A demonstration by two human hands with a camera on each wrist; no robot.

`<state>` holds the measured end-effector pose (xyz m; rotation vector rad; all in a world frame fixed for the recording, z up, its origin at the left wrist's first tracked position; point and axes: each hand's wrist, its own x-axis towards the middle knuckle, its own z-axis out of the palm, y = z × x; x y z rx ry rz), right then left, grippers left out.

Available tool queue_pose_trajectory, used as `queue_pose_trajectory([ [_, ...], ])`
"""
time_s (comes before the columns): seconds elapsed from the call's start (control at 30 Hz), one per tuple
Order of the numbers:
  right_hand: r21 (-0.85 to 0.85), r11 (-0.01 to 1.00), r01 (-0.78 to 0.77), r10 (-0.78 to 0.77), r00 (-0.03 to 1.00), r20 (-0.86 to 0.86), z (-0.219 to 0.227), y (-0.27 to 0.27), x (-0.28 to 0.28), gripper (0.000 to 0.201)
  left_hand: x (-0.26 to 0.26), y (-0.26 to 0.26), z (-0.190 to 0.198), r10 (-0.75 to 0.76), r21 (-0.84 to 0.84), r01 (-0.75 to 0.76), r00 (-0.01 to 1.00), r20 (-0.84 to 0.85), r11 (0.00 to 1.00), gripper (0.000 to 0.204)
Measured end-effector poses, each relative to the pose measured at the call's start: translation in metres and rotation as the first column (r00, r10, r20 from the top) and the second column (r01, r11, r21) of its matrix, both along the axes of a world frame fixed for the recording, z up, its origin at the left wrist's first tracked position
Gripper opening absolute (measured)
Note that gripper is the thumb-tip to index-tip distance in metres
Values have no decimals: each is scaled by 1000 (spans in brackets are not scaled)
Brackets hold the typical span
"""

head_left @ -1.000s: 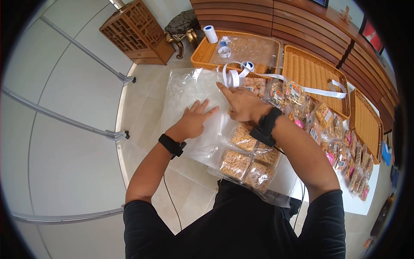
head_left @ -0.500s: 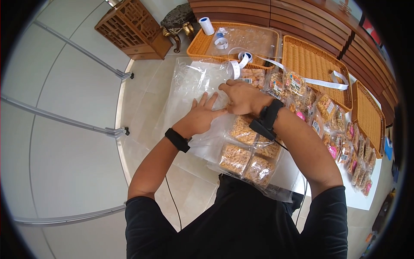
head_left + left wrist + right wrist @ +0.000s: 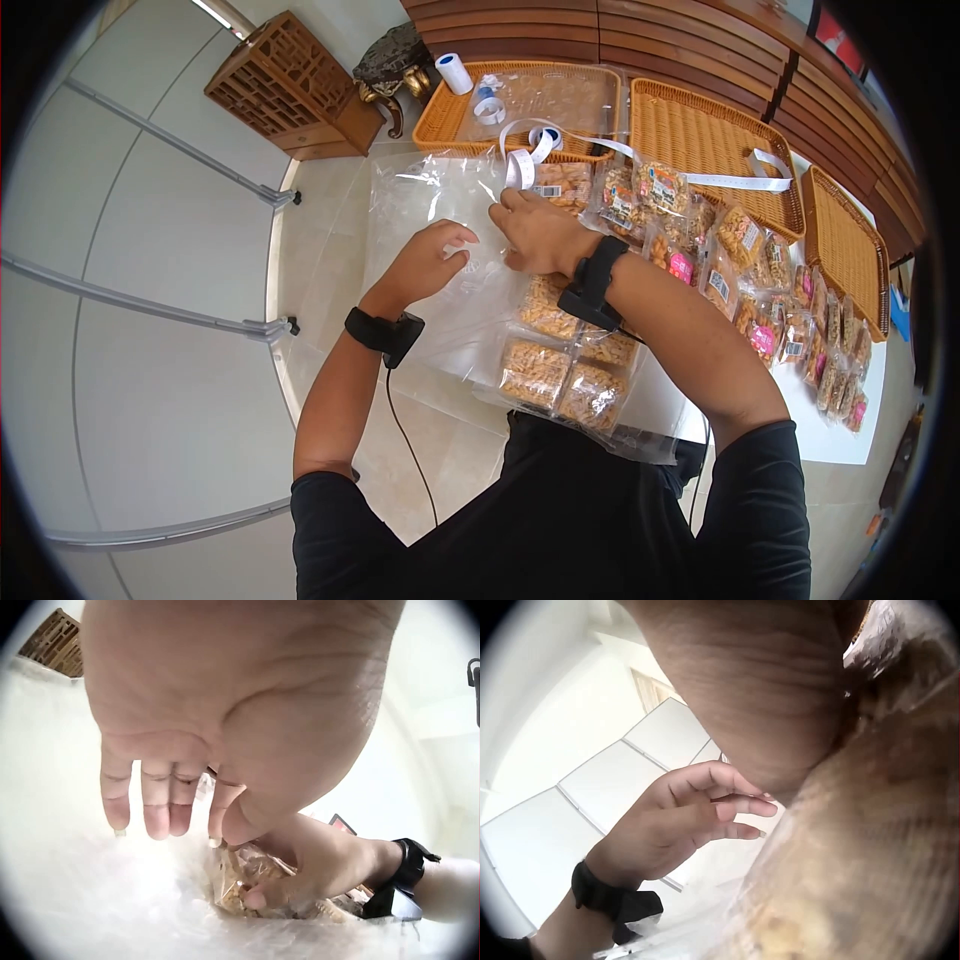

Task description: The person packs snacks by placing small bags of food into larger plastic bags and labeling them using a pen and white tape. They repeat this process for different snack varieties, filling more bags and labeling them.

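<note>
My left hand (image 3: 432,262) is raised over a large clear plastic bag (image 3: 415,315), fingers loosely bent with nothing between them. In the right wrist view the same hand (image 3: 682,817) shows its fingers apart from the thumb. At the bag's right side, my right hand (image 3: 545,235) grips a wrapped snack packet (image 3: 231,889) with curled fingers and thumb. Its palm hides part of that packet. Nearer my body, several snack packets (image 3: 540,372) lie side by side under clear plastic.
More snack packets (image 3: 760,325) lie in rows to the right. Wicker trays (image 3: 700,125) stand behind, one with white label rolls (image 3: 455,75). A label strip (image 3: 740,183) trails across the packets and a tray. Grey panels (image 3: 180,200) stand at the left.
My left hand has lifted off the clear bag, where it lay flat with fingers spread. My right hand's index finger, pointing out before, is now curled in with the others.
</note>
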<state>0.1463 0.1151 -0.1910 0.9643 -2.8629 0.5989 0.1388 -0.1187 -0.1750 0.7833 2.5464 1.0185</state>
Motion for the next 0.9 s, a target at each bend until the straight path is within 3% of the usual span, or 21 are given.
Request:
queue_pose_trajectory([
  [0.13,-116,992,43,-48,998,-43,11,15,7,46,-23,14,9,43,-28,-46,996,-84,999,22],
  [0.23,-164,978,126,-138,989,-60,35,38,9,42,-54,25,0,91,82,-82,989,-119,993,24],
  [0.3,-201,958,207,-219,975,-41,46,56,4,37,-58,35,7,131,25,-129,956,-261,991,23],
  [0.33,-165,955,245,-252,967,-26,51,62,-2,48,-59,38,8,146,6,-151,943,-300,989,23],
  [0.4,-78,969,233,-240,967,-85,60,67,-9,52,-61,39,10,156,-15,-172,926,-344,985,21],
  [0.47,43,978,203,-193,966,-170,59,69,-23,60,-37,36,20,150,-32,-172,925,-349,985,19],
  [0.57,200,966,161,-114,967,-228,54,59,-43,55,-3,24,39,100,6,-102,958,-270,995,17],
  [0.6,178,961,213,-182,967,-177,52,52,-51,48,12,20,46,84,34,-78,965,-247,996,18],
  [0.7,229,938,258,-223,960,-167,61,47,-65,51,63,3,61,28,119,-4,979,-202,993,23],
  [0.8,146,980,139,-111,977,-181,58,46,-74,50,120,-4,81,33,115,-19,992,-120,993,26],
  [0.9,142,990,11,24,971,-239,46,41,-81,39,161,-14,71,50,197,-46,999,-11,979,27],
])
